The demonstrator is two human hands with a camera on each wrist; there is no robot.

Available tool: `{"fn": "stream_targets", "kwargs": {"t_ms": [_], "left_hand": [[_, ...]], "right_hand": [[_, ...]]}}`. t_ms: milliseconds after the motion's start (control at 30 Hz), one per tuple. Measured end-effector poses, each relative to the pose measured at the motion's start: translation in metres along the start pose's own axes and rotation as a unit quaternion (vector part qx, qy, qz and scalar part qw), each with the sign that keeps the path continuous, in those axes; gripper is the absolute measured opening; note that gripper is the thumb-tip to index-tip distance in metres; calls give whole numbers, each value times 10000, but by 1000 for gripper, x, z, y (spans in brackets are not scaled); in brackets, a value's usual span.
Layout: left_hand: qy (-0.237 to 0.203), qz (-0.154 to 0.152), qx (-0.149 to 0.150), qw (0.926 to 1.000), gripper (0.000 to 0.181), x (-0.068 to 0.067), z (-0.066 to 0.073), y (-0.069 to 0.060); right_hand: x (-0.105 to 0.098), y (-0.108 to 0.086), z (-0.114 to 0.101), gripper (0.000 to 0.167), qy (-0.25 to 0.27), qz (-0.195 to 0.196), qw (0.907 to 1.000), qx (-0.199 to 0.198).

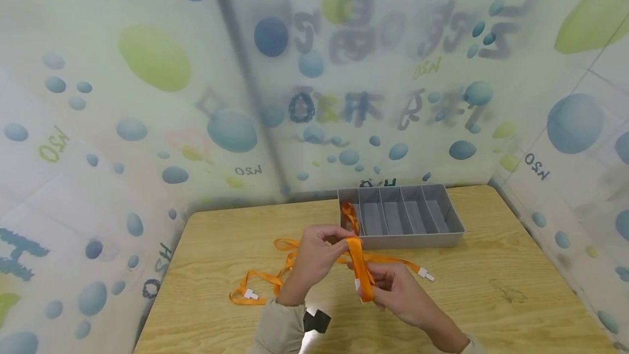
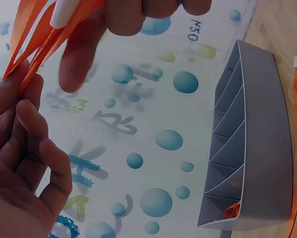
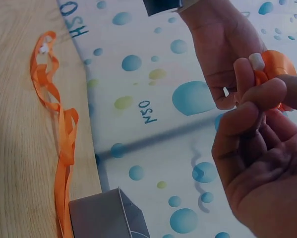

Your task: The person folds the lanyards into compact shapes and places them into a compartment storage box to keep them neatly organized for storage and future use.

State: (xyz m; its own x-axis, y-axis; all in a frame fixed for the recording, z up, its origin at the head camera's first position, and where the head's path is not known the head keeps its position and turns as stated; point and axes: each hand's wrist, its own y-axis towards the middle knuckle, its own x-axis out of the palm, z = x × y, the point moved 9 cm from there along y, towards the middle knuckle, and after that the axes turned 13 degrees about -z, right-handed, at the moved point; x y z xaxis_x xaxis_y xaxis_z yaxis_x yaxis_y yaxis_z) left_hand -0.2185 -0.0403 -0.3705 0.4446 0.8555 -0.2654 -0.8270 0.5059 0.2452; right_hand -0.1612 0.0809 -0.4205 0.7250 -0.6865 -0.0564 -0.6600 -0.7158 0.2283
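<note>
An orange lanyard (image 1: pixel 360 266), folded into a long loop, is held up above the table between both hands. My left hand (image 1: pixel 316 253) pinches its upper end between thumb and fingers. Lower down, my right hand (image 1: pixel 403 294) grips the other end. In the left wrist view, several layers of the orange strap (image 2: pixel 31 34) fan out above the left fingertips, next to a white clip (image 2: pixel 65 12). The right wrist view shows a white tip (image 3: pixel 257 61) beside the bunched strap (image 3: pixel 279 64); the fingers partly hide it.
Behind the hands stands a grey divided tray (image 1: pixel 413 241); its leftmost compartment contains an orange lanyard (image 1: pixel 349 214). Loose orange lanyards (image 1: pixel 257 275) lie across the wooden table (image 1: pixel 211 250), one with its white clip (image 1: pixel 425 273) right of the hands. A patterned curtain (image 1: pixel 304 168) hangs behind.
</note>
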Motion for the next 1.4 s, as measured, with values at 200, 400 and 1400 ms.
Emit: {"fn": "stream_targets", "kwargs": {"t_ms": [200, 400, 1400], "left_hand": [[-25, -109, -23, 9999, 11, 1, -1, 2], [146, -322, -33, 9994, 7, 4, -2, 4], [76, 58, -16, 10000, 10, 43, -26, -17]], "right_hand": [[3, -1, -2, 29, 68, -109, 9999, 37], [6, -2, -13, 27, 12, -141, 9996, -238], [-22, -11, -23, 15, -160, 677, 9962, -532]]}}
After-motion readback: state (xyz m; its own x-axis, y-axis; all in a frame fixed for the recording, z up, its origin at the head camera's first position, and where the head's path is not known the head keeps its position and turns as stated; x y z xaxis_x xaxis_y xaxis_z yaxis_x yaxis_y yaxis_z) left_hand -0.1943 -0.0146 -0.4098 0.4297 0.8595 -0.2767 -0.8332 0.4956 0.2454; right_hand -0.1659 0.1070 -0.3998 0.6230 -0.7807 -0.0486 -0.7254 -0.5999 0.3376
